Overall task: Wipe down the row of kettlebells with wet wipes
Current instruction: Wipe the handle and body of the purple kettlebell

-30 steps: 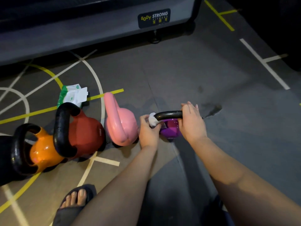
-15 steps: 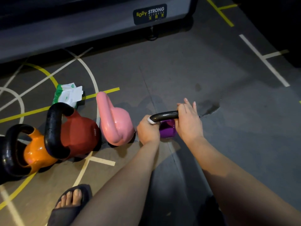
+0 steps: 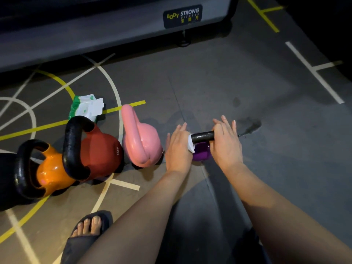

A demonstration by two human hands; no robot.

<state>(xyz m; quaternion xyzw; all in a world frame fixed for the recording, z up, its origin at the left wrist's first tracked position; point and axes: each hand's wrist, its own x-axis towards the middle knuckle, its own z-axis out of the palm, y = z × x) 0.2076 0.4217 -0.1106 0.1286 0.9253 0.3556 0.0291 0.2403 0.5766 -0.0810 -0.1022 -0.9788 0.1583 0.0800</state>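
My left grip (image 3: pixel 178 149) presses the wipe (image 3: pixel 191 146) on the handle (image 3: pixel 202 136), right grip (image 3: pixel 226 143) steadies (both uncurled); so loosely held, the kettlebell (image 3: pixel 202 153) may tip.

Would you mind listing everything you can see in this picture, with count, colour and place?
dark object: one, black, far left edge
orange kettlebell: one, orange, black handle, left of row
red kettlebell: one, red, black handle, beside the orange
pink kettlebell: one, pink, mid-row
purple kettlebell: one, purple, black handle, right end
wet wipe: one, white, on the purple kettlebell's handle
wipes pack: one, green and white, floor behind the red kettlebell
machine base: one, grey, top
floor: one, grey with white and yellow lines
foot: one, dark slipper, bottom left
left hand: one, pressing the wipe
right hand: one, on the handle
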